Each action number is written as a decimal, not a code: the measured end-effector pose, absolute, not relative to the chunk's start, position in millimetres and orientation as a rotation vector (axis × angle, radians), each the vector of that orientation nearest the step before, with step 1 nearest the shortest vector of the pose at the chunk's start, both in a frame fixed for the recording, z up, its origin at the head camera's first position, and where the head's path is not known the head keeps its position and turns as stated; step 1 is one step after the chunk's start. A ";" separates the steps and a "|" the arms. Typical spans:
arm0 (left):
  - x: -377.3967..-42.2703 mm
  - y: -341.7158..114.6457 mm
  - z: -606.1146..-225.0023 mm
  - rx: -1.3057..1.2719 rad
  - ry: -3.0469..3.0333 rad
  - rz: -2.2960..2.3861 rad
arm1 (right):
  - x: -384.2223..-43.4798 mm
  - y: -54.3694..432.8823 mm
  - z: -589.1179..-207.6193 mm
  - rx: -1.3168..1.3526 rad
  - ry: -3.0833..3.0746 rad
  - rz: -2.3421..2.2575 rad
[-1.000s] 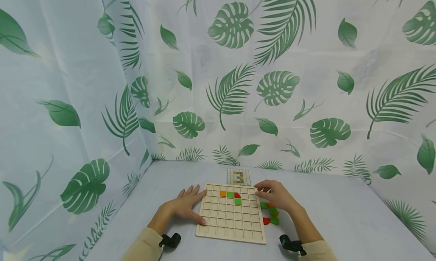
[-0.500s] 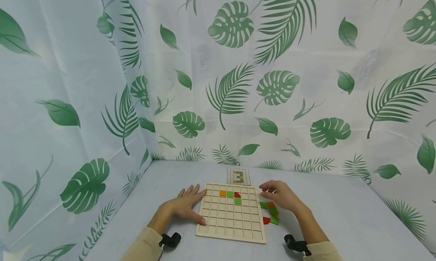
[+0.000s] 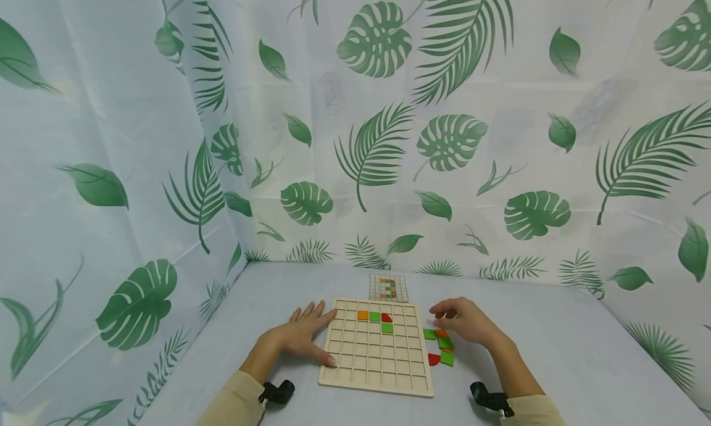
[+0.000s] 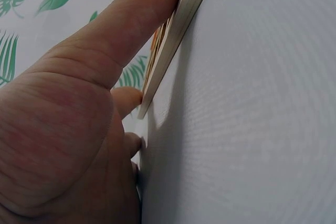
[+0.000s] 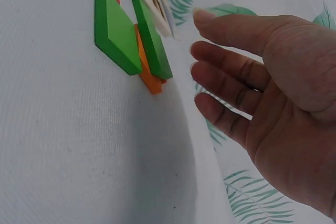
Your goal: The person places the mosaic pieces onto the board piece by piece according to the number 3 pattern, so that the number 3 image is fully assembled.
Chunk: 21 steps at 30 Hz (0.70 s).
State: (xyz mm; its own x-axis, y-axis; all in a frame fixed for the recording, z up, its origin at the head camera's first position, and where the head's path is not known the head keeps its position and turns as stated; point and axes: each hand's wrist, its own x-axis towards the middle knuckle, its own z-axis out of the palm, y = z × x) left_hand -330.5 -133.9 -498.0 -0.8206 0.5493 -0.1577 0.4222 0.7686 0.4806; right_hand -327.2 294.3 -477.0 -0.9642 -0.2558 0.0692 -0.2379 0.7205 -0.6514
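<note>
A pale wooden grid board (image 3: 361, 364) lies flat on the table. In its upper part sit an orange square tile (image 3: 363, 315), a green square tile (image 3: 374, 317) and a red rounded tile (image 3: 386, 318), with another green tile (image 3: 387, 328) below the red one. My left hand (image 3: 302, 333) is spread at the board's left edge, its thumb (image 4: 131, 19) resting on the border. To the right of the board, my right hand (image 3: 463, 320) hovers with loosely bent fingers. Nothing is held in it in the right wrist view, where loose green (image 5: 115, 32) and orange (image 5: 148, 72) tiles lie beside it.
Behind the board lies a small card (image 3: 389, 288) printed with a coloured grid pattern. A loose red tile (image 3: 434, 359) and several others lie along the board's right side, some overlapping. A leaf-patterned curtain (image 3: 444, 185) hangs behind and left of the table.
My right hand has drawn away from the board's upper right edge, moving right and slightly toward me. My left hand and the board have stayed in place.
</note>
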 end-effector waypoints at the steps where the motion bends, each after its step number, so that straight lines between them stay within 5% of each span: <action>1: -330.5 -133.9 -497.9 0.755 2.672 0.631 | -327.1 294.7 -477.3 -0.404 2.881 -1.089; 21: -330.5 -134.0 -498.9 0.756 2.671 0.631 | -326.1 307.6 -483.0 -0.383 2.792 -1.077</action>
